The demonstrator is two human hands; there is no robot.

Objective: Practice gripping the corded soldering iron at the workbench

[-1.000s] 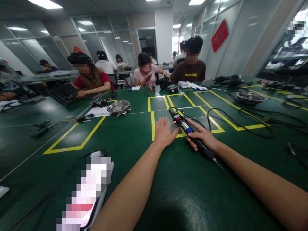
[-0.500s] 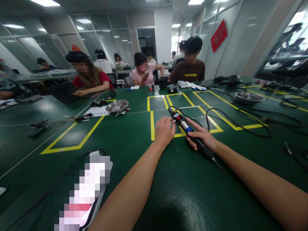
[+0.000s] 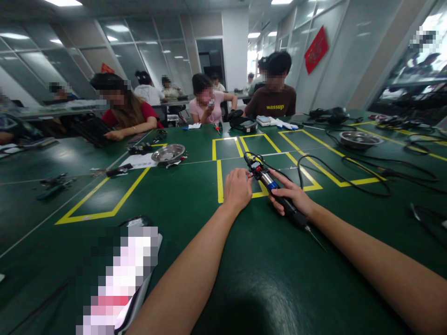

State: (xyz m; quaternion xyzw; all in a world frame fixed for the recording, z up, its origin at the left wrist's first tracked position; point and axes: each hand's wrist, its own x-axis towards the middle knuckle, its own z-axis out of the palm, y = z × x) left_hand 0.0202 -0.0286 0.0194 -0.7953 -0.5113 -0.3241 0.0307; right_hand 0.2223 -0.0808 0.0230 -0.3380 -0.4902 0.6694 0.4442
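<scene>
An electric screwdriver (image 3: 287, 203) with a black body, a silver section and a blue band slants across the green table, its thin bit pointing down toward me on the right. Around its body my right hand (image 3: 292, 194) is closed, thumb on top. The far end of the tool carries a small black and red fitting (image 3: 257, 166) and a looped black cable. Beside that fitting, my left hand (image 3: 238, 188) has its fingers curled together at a small reddish bit; what they pinch is hidden.
Yellow tape (image 3: 220, 181) marks rectangles on the table. Metal bowls stand left (image 3: 168, 153) and right (image 3: 360, 138). Black cable (image 3: 349, 190) loops over the right side. A phone with a blurred screen (image 3: 139, 260) lies at front left. Several people sit across the table.
The whole view has shifted very slightly. Both hands and the electric screwdriver keep nearly the same pose.
</scene>
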